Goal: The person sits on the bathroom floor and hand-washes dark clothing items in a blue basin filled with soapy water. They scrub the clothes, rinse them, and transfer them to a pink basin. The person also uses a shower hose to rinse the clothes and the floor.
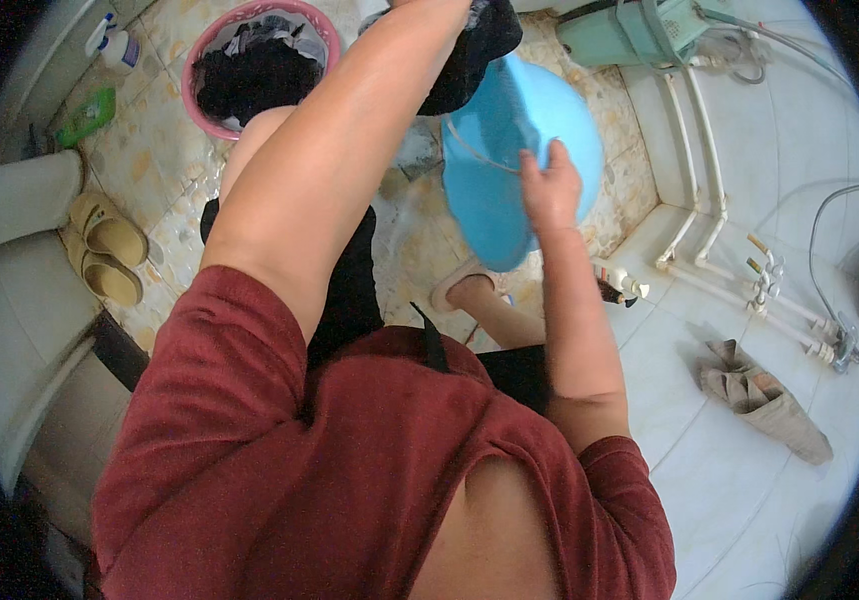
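Note:
My right hand (555, 187) grips the rim of a light-blue plastic basin (485, 214), thumb and fingers pinching its edge. The basin is tipped on its side, its hollow turned towards the left. A thin pale curved line, possibly water, crosses its inside. My left arm reaches up past the top edge, and the left hand is out of view. Beside that forearm hangs a wet-looking black cloth (478, 71) with whitish suds near its top, overlapping the basin's upper edge. What holds the cloth is hidden.
A pink basket (190, 94) holds dark clothes. A spray bottle (120, 49), green bottle (88, 116) and tan slippers (110, 247) are left on the wet tiled floor (181, 217). White pipes (711, 172), a mint-green container (602, 37) and a grey cloth (767, 405) are right.

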Available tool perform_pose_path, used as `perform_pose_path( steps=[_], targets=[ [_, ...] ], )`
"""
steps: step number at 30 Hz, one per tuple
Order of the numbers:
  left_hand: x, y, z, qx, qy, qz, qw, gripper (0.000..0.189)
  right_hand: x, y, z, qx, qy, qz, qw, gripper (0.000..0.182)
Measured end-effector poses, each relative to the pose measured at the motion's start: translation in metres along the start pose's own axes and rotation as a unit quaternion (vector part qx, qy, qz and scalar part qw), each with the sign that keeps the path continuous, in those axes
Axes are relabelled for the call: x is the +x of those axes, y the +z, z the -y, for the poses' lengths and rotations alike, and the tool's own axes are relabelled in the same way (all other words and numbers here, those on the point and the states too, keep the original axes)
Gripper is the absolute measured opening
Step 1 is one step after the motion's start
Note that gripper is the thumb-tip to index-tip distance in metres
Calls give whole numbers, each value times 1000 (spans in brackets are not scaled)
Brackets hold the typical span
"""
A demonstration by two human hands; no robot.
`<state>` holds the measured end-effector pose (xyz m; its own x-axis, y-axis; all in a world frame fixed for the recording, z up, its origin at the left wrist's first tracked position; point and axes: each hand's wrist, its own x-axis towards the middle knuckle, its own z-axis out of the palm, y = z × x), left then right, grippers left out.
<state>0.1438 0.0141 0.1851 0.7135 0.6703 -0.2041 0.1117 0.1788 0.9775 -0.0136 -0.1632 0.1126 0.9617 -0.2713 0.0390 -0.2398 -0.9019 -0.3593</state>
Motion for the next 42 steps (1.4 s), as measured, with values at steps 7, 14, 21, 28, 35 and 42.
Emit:
perform_pose_path(
  steps=[7,14,21,28,35,42],
  targets=[
    [-8,1,-2,-58,-15,25,998,69,-7,-25,-188,165,275,-136,937,29],
    [-5,23,30,-293,-47,151,943,47,-86,26,-257,238,403,-164,868,41],
    [-77,38,74,-206,-241,461,829,50,-106,78,-203,609,600,-174,489,31],
    [-100,26,73,189,-107,588,779,74,-118,117,-206,636,614,-227,408,28],
    [-102,34,74,134,-163,557,803,43,-105,123,-231,655,590,-368,295,38],
    [-106,32,72,148,-209,565,784,41,-53,82,-317,482,462,-418,617,43]
  ],
)
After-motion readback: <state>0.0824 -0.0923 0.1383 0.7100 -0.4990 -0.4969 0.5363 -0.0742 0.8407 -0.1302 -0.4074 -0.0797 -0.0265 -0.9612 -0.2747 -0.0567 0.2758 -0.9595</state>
